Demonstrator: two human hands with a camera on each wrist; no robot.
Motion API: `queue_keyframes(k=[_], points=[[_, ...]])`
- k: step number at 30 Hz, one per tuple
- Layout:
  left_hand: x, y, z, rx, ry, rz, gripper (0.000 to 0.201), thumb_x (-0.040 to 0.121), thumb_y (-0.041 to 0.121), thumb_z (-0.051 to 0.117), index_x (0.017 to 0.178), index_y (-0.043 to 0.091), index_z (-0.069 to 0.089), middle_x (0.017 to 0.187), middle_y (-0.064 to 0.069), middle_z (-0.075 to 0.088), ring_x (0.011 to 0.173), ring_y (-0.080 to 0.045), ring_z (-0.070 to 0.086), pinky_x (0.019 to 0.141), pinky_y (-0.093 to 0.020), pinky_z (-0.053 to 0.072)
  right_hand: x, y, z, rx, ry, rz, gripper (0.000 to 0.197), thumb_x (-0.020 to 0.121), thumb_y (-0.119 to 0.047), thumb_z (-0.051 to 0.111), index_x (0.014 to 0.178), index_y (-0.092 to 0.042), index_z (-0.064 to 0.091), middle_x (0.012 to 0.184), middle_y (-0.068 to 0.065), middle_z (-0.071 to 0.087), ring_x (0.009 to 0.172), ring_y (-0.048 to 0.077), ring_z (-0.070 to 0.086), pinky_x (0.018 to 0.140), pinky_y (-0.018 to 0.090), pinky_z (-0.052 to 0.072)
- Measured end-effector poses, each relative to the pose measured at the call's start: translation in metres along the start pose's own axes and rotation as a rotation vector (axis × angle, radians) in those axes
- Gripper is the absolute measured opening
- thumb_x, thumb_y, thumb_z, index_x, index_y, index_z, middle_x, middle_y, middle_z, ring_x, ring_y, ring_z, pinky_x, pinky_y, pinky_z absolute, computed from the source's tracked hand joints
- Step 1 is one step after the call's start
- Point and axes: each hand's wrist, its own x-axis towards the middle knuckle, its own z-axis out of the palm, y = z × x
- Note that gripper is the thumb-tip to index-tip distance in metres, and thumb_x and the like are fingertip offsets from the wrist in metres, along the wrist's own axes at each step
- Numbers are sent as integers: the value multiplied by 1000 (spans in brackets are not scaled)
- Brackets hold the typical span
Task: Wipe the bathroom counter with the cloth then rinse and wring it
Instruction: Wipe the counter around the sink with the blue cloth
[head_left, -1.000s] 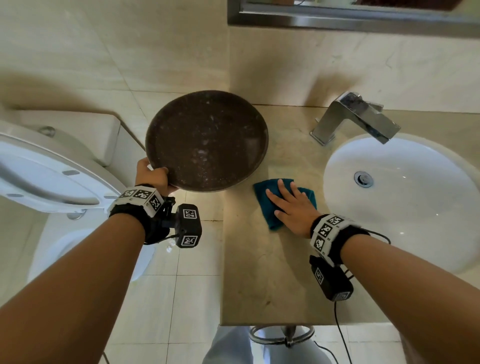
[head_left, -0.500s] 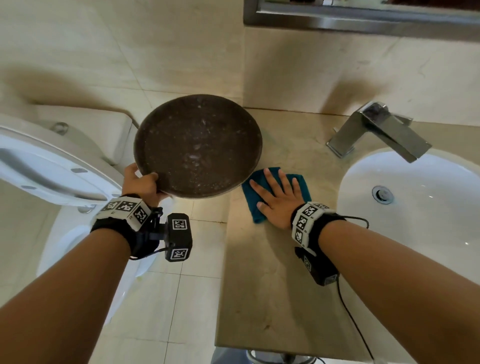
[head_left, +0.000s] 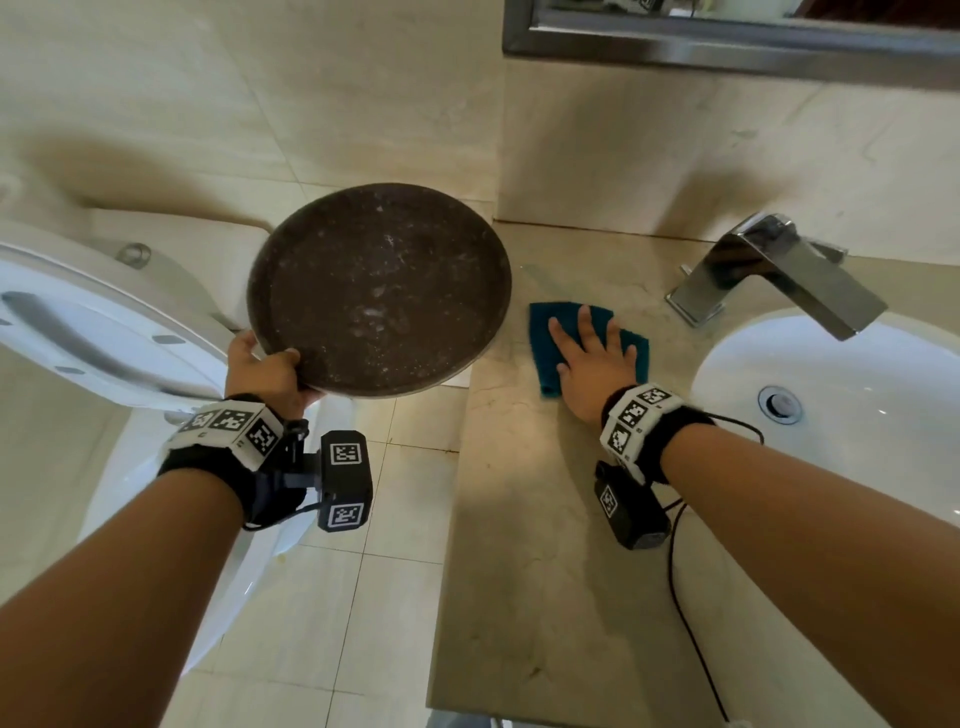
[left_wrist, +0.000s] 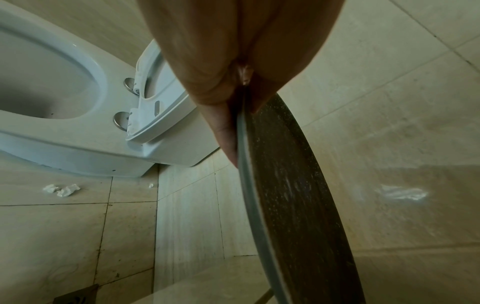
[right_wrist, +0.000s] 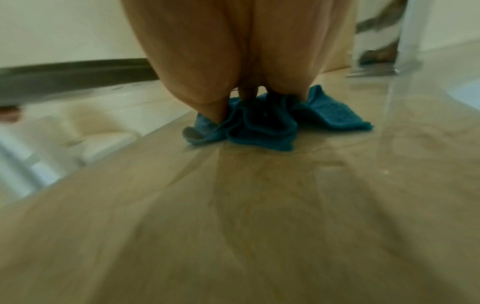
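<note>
A teal cloth (head_left: 545, 332) lies on the beige stone counter (head_left: 545, 571), left of the faucet. My right hand (head_left: 592, 358) presses flat on it with fingers spread and straight; the right wrist view shows the cloth (right_wrist: 330, 115) bunched under the palm. My left hand (head_left: 270, 371) grips the near rim of a dark round speckled tray (head_left: 379, 291), held up off the counter's left end, over the floor beside the toilet. In the left wrist view the tray (left_wrist: 293, 195) runs edge-on from my fingers (left_wrist: 226, 131).
A white sink basin (head_left: 831, 405) with a drain is set in the counter at right, with a chrome faucet (head_left: 769, 270) behind it. A white toilet (head_left: 88, 332) with raised lid stands at left. A mirror frame (head_left: 727, 41) hangs above. Paper scraps (left_wrist: 62, 189) lie on the floor tiles.
My right hand has slid the cloth away from me along the counter towards the back wall. The left hand keeps holding the tray up in about the same place.
</note>
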Motion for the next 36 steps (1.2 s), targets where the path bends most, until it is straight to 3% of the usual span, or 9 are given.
queue_keyframes(k=[3,6,11,18,24,29,34,36], points=[[0,-1,-4,-1,1,-11,57,94,-11,29,141,20,27,142,-20,34,104,-32,49,68,-46,49,-17,-8,9,-91,-49,-208,60,100,-22,30,149,-33,-3,156,1,-19,143,36,-16,116,49,-1],[1,-2,-8,-4,18,-12,56,93,-11,30,140,19,29,141,-21,35,106,-34,50,66,-45,50,-20,-22,21,-136,-66,-298,57,101,-36,25,148,-37,-6,155,-3,-23,142,32,-22,114,50,-9],[4,-7,-15,15,31,-35,55,93,-8,32,140,21,29,142,-21,36,116,-39,50,71,-47,52,12,-35,14,-144,-41,-282,55,99,-47,22,144,-46,-9,154,-9,-25,141,28,-26,112,52,-14],[9,-9,-20,2,44,-37,55,94,-8,32,139,23,30,140,-20,38,109,-36,52,66,-44,52,41,-49,-4,-36,8,-106,56,98,-50,22,145,-45,-8,154,-11,-26,141,27,-27,112,53,-15],[8,-5,-25,-9,41,-44,55,95,-8,30,141,22,28,143,-21,35,112,-37,50,79,-49,49,30,-40,-6,-104,-33,-161,61,98,-46,27,145,-41,-12,154,-6,-26,142,29,-24,114,55,-9],[12,-6,-27,27,66,-24,52,96,-6,33,141,18,29,138,-22,40,102,-33,52,77,-46,49,33,-36,-2,-157,-18,-200,57,98,-49,20,143,-46,-15,153,-11,-28,141,24,-26,113,57,-12],[17,-9,-27,73,52,-2,52,96,-5,34,142,19,28,123,-13,44,97,-26,53,63,-35,50,60,-49,-13,-85,19,-86,57,95,-56,19,141,-51,-12,152,-13,-28,141,23,-28,112,58,-13],[18,-10,-27,59,47,-3,52,96,-5,33,141,20,29,122,-13,44,95,-27,54,63,-37,50,67,-50,-18,-76,38,-49,58,94,-58,20,142,-51,-11,153,-12,-27,141,25,-27,112,59,-12]])
